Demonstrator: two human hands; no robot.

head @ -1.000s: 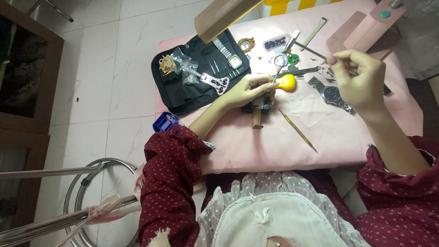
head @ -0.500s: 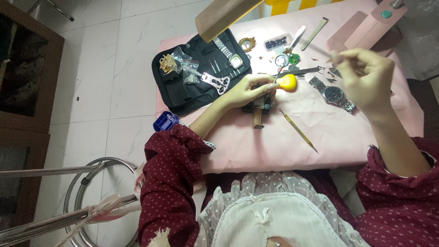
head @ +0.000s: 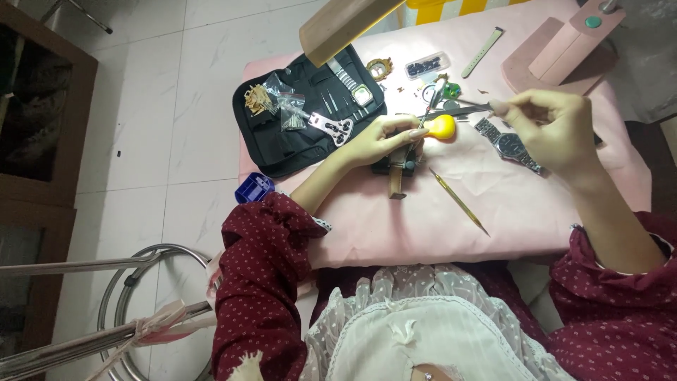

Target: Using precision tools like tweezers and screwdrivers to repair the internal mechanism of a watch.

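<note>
The right hand (head: 557, 130) has been lowered and drawn slightly nearer the left hand (head: 384, 137); a second ago it was held higher, over the small parts above the wristwatch (head: 509, 144). The thin dark tool (head: 458, 111) pinched in its fingers is now laid level, its tip brought just above the yellow ball (head: 442, 128) at the left fingertips.

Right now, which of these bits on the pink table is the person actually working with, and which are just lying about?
In use:
left hand on the black holder block
yellow ball by its fingertips
right hand holding tweezers

Lying about:
metal wristwatch
black tool case
thin yellow stick
loose strap
blue box
</note>
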